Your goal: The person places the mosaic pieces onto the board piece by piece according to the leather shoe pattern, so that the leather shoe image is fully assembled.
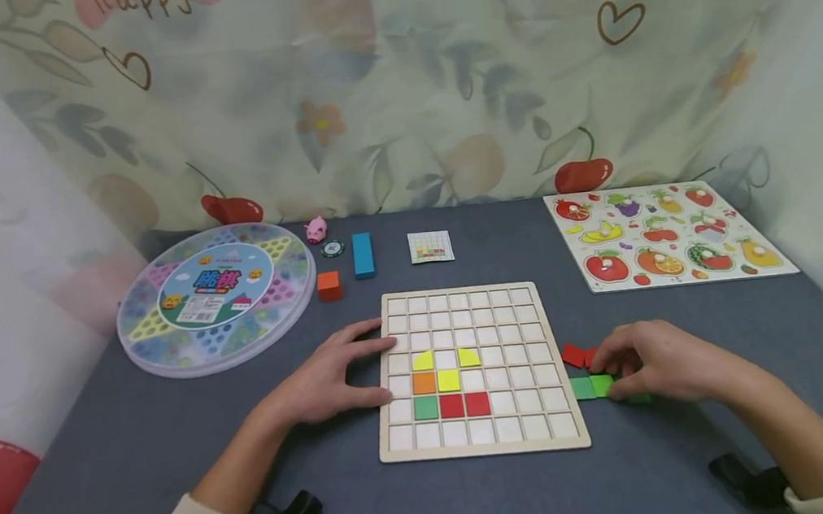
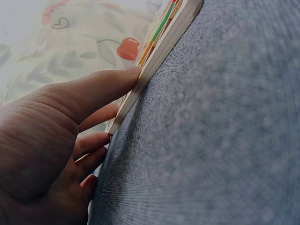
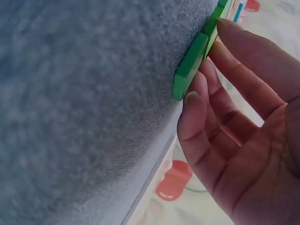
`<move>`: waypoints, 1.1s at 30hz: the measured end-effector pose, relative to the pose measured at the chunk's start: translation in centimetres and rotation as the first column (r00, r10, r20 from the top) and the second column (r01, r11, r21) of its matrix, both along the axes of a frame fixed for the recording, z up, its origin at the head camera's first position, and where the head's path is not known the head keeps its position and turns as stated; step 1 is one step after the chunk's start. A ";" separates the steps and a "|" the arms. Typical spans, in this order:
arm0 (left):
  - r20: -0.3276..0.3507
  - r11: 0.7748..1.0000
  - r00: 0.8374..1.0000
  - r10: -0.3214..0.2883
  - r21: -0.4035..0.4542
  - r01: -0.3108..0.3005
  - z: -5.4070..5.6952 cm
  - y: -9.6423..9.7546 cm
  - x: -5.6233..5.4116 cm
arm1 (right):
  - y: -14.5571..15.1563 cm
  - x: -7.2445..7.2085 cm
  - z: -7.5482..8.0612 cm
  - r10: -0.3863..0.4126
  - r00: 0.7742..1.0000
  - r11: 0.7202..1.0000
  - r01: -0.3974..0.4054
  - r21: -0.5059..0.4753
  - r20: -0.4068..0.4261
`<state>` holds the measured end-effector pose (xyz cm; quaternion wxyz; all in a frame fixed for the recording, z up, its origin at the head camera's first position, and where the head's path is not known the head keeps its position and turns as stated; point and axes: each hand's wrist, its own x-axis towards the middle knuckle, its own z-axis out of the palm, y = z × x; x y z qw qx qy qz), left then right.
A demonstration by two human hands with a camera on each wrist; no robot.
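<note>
As only the right wrist shows, green tiles are thick.

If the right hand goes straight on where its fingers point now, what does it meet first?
The right hand would probably meet the green tiles or red tiles first, just ahead, then the board; depth leaves the exact tile unclear.

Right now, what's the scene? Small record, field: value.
Grid board: flat on the dark table
Placed tiles: seven; three yellow, two red, one orange, one green
Left grip: touches the board's left edge
Right grip: at the loose green tiles; pinch unclear
Loose red tiles: right of the board
Behind board: printed card
Back left: round game box, orange block, blue block, pink pig, chip
Back right: fruit board
</note>
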<state>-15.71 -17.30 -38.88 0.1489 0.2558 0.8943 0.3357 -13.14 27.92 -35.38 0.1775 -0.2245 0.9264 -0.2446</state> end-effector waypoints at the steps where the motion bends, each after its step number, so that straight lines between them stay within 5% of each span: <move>1: -0.001 1.000 1.000 0.000 0.001 0.000 0.0 0.0 0.0 | -0.1 0.0 0.0 -0.004 1.000 1.000 0.004 0.008 -0.001; 6: -0.003 1.000 1.000 0.006 0.000 -0.007 0.0 0.0 -0.1 | -0.6 -0.1 0.1 -0.027 0.999 0.999 0.027 0.023 0.028; 14: 0.010 1.000 1.000 0.000 0.001 0.000 0.0 0.0 -0.1 | -0.3 -0.3 0.9 -0.034 0.992 0.996 0.045 -0.083 0.123; 26: 0.008 1.000 1.000 0.015 -0.021 -0.015 -0.2 0.0 0.1 | -1.8 -1.3 2.4 0.050 0.990 0.981 -0.024 -0.194 0.133; 33: 0.010 1.000 1.000 0.010 -0.017 -0.010 -0.1 0.1 0.0 | -4.3 -1.7 2.0 0.072 0.972 0.968 -0.015 -0.249 0.223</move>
